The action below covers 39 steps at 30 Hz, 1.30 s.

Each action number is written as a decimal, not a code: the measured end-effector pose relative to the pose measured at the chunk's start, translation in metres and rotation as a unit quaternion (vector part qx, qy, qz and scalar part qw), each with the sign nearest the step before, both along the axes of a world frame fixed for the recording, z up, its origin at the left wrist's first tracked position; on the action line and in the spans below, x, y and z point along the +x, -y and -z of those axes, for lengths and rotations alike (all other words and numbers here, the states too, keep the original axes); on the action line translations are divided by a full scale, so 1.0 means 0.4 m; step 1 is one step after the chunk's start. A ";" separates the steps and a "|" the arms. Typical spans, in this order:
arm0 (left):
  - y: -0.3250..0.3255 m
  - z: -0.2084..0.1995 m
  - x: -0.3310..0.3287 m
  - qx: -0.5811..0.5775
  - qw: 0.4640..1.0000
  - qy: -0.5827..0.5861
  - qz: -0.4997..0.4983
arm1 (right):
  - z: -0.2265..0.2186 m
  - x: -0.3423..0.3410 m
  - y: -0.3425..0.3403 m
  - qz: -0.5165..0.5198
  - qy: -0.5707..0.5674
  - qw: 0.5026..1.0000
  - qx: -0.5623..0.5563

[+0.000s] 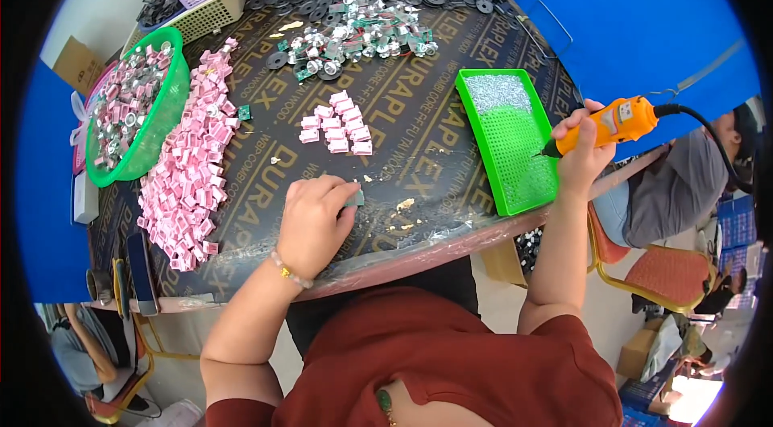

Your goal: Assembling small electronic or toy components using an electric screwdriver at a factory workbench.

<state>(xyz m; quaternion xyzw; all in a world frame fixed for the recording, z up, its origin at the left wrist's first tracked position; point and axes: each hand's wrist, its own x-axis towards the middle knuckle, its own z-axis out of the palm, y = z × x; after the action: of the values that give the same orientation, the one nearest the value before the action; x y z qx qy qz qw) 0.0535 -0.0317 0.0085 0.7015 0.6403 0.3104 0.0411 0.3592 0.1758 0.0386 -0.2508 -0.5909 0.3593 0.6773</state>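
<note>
- My left hand point(312, 216) pinches a small greenish piece point(355, 199) near the table's point(447, 193) front edge.
- My right hand point(585, 155) grips an orange electric screwdriver point(625, 119), tip over the green tray point(527, 207) near its right edge.

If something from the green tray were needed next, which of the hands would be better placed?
Probably the right hand: its orange tool points over the green tray. The left hand is farther away, with a small greenish piece in its grasp.
</note>
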 end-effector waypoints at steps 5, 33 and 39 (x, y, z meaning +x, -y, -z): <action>0.000 0.018 0.009 0.009 1.000 0.004 -0.013 | 0.005 0.003 -0.010 0.007 0.002 1.000 0.000; 0.009 0.025 0.018 -0.009 0.995 0.027 -0.090 | -0.084 -0.339 0.247 -0.312 -0.004 0.949 -0.042; 0.002 0.022 0.022 -0.027 0.994 0.042 -0.100 | -0.025 -0.436 0.242 -0.439 -0.056 0.895 -0.060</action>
<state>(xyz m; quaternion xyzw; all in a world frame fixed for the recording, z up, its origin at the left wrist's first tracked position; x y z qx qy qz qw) 0.0622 -0.0324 -0.0004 0.6189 0.7132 0.3244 0.0558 0.1847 0.0792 0.0485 0.0145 -0.5795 0.6681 0.4665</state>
